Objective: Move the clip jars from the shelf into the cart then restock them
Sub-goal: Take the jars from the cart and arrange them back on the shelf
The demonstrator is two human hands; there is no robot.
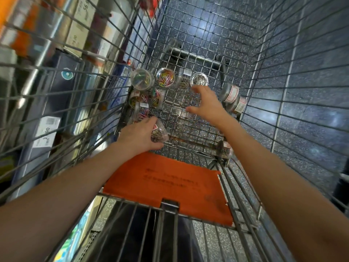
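Down in the wire cart (251, 59), small clear plastic clip jars lie scattered on the mesh floor: a cluster with coloured clips at about ten o'clock, the nearest upright one (142, 79) showing its round lid, a silver-clip jar (199, 79) at twelve, two labelled jars on their sides (231, 95) at two o'clock, and one more (225, 149) against the near corner at five. The left hand (140, 135) curls round a jar of gold-toned clips (159, 133) low in the basket, gripping it across its body. The right hand (206, 104) is spread wide, holding nothing, fingers aimed toward the silver-clip jar. These jars look light and rigid, with smooth walls that could slip, and the round ones lying sideways may roll on the wire; taking each across the lid and body seems safest. An orange flap (170, 186) covers the child seat at six o'clock, and shelf stock (79, 29) stands beyond the cart's left side.
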